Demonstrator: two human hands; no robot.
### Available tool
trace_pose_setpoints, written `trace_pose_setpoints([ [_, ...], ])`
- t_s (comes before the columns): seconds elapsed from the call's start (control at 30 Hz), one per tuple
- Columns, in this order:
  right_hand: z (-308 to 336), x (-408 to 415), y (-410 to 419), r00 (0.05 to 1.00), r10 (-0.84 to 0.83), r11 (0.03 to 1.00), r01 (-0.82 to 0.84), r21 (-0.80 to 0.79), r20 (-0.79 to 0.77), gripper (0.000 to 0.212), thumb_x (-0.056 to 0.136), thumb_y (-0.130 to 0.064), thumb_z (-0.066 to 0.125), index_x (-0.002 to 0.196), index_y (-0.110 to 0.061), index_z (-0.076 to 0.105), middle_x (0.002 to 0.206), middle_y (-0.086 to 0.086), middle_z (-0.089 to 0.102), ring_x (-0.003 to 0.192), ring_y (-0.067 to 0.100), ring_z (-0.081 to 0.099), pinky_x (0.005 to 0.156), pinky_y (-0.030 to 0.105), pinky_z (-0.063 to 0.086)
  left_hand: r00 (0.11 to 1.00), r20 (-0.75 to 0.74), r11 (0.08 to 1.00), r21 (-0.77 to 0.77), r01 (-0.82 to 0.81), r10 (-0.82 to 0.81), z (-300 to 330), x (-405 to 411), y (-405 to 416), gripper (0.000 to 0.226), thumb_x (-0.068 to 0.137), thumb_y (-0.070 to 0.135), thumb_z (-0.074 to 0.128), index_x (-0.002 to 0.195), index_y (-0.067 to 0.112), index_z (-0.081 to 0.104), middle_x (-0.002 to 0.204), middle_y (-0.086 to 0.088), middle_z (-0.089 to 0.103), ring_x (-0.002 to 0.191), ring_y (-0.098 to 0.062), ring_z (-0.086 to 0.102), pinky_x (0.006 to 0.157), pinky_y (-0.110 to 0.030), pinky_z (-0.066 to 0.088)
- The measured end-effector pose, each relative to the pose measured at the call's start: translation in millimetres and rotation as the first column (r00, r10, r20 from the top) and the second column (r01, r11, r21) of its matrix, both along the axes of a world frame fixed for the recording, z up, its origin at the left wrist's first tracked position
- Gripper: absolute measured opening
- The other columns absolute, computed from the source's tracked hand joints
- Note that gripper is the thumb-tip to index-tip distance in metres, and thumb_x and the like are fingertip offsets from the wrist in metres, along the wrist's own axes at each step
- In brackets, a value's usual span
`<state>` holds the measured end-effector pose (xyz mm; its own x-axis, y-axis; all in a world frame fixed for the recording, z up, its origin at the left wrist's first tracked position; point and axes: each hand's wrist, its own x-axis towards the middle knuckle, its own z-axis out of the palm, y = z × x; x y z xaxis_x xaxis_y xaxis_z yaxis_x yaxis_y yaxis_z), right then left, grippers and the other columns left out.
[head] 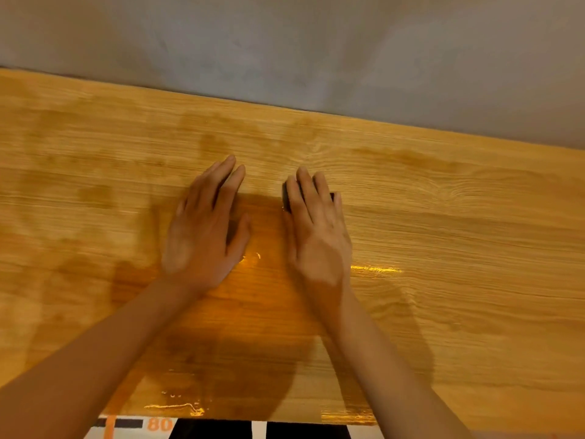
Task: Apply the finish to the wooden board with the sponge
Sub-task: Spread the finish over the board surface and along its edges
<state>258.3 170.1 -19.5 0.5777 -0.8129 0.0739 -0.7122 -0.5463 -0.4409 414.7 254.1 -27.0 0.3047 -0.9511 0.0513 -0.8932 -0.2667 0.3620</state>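
Nearest the lens, along the bottom edge, a strip of white printed material (158, 426) with an orange "80" and black blocks, too cropped to identify. Just beyond it, the near edge of the wooden board (443, 248), wide and pale golden, filling most of the view, with grain running left to right. Across the board's middle and near part, darker wet patches, and bright glossy streaks (375, 269) close to the right wrist and along the near edge. Further left, fainter blotchy dark marks. Two bare forearms reaching in from the lower corners. Left hand (204, 229) resting palm down on the board, fingers (228, 182) extended and held close together, thumb out to the side, gripping nothing. Right hand (318, 231) also palm down, just beside the left with a dark wet strip of wood between them, fingers (308, 188) laid straight and slightly apart over a dark sponge (286, 194), pressing it flat against the board. Only the sponge's left edge and a sliver at the little-finger side visible, the rest hidden under the fingers. Beyond the board's far edge, a plain grey surface (285, 42), slightly mottled. Whole view a little blurred.
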Motion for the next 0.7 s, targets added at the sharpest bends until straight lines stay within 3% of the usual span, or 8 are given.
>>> trace_pose_setpoints([
  [0.17, 2.7, -41.2, -47.0, 0.988, 0.151, 0.988, -0.151, 0.036, -0.013, 0.046, 0.102, -0.018, 0.045, 0.147, -0.012, 0.039, 0.157, 0.004, 0.032, 0.149, 0.021, 0.02, 0.123, 0.038, 0.013, 0.998, -0.048, 0.999, 0.029, -0.04, 0.041, 3.9, -1.0, 0.3, 0.063, 0.098, 0.037, 0.041, 0.154, 0.008, 0.038, 0.162, -0.008, 0.033, 0.147, -0.029, 0.035, 0.115, -0.045, 0.028],
  [0.3, 10.9, -146.0, -68.2, 0.986, -0.145, 0.989, 0.147, 0.024, -0.084, 0.046, 0.103, -0.019, 0.037, 0.148, -0.009, 0.037, 0.157, 0.006, 0.03, 0.149, 0.021, 0.02, 0.12, 0.048, 0.018, 0.997, -0.051, 0.998, 0.014, -0.057, 0.057, 4.4, -4.3, -0.7, 0.062, 0.097, 0.034, 0.043, 0.152, 0.007, 0.041, 0.161, -0.008, 0.035, 0.145, -0.03, 0.038, 0.114, -0.041, 0.028],
  [0.37, 10.8, -159.3, -79.1, 0.938, -0.342, 0.938, 0.344, 0.047, -0.052, 0.047, 0.103, -0.02, 0.034, 0.149, -0.008, 0.034, 0.158, 0.005, 0.027, 0.149, 0.02, 0.016, 0.121, 0.048, 0.016, 0.995, -0.065, 0.997, 0.025, -0.077, 0.078, 4.3, -3.3, -0.5, 0.063, 0.096, 0.035, 0.044, 0.153, 0.008, 0.041, 0.161, -0.007, 0.035, 0.147, -0.028, 0.036, 0.115, -0.035, 0.024],
  [0.43, 8.2, -135.6, -78.1, 0.903, -0.428, 0.904, 0.428, -0.011, -0.033, 0.047, 0.103, -0.018, 0.036, 0.148, -0.006, 0.034, 0.157, 0.008, 0.029, 0.148, 0.023, 0.019, 0.121, 0.047, 0.014, 0.995, -0.061, 0.997, 0.029, -0.075, 0.076, 4.7, -3.7, -1.1, 0.062, 0.097, 0.035, 0.043, 0.153, 0.008, 0.041, 0.161, -0.006, 0.036, 0.148, -0.028, 0.035, 0.116, -0.04, 0.026],
  [0.53, 0.2, -69.0, -60.4, 0.967, -0.244, 0.968, 0.238, -0.084, -0.078, 0.051, 0.099, -0.015, 0.049, 0.147, -0.008, 0.033, 0.154, 0.013, 0.034, 0.145, 0.03, 0.026, 0.121, 0.044, 0.015, 0.998, -0.014, 0.997, 0.044, -0.06, 0.06, 4.5, -5.0, -0.4, 0.062, 0.096, 0.033, 0.043, 0.152, 0.008, 0.041, 0.161, -0.008, 0.035, 0.148, -0.03, 0.035, 0.114, -0.046, 0.03],
  [0.63, -4.5, -32.2, -53.4, 0.997, 0.075, 0.997, -0.076, -0.032, -0.027, 0.05, 0.097, -0.016, 0.055, 0.145, -0.008, 0.042, 0.153, 0.01, 0.037, 0.146, 0.029, 0.026, 0.121, 0.043, 0.019, 0.997, -0.022, 0.995, 0.075, -0.07, 0.072, 5.3, -5.4, 0.3, 0.064, 0.098, 0.04, 0.038, 0.155, 0.01, 0.037, 0.163, -0.007, 0.032, 0.149, -0.019, 0.028, 0.115, -0.038, 0.024],
  [0.7, -5.6, -53.4, -63.2, 0.979, 0.203, 0.979, -0.203, -0.012, 0.014, 0.045, 0.1, -0.016, 0.053, 0.144, -0.009, 0.044, 0.154, 0.008, 0.038, 0.147, 0.026, 0.026, 0.122, 0.042, 0.019, 0.997, -0.015, 0.994, 0.08, -0.072, 0.074, 5.6, -6.3, 1.0, 0.065, 0.099, 0.043, 0.035, 0.155, 0.01, 0.037, 0.164, -0.006, 0.031, 0.149, -0.015, 0.024, 0.115, -0.034, 0.02],
])
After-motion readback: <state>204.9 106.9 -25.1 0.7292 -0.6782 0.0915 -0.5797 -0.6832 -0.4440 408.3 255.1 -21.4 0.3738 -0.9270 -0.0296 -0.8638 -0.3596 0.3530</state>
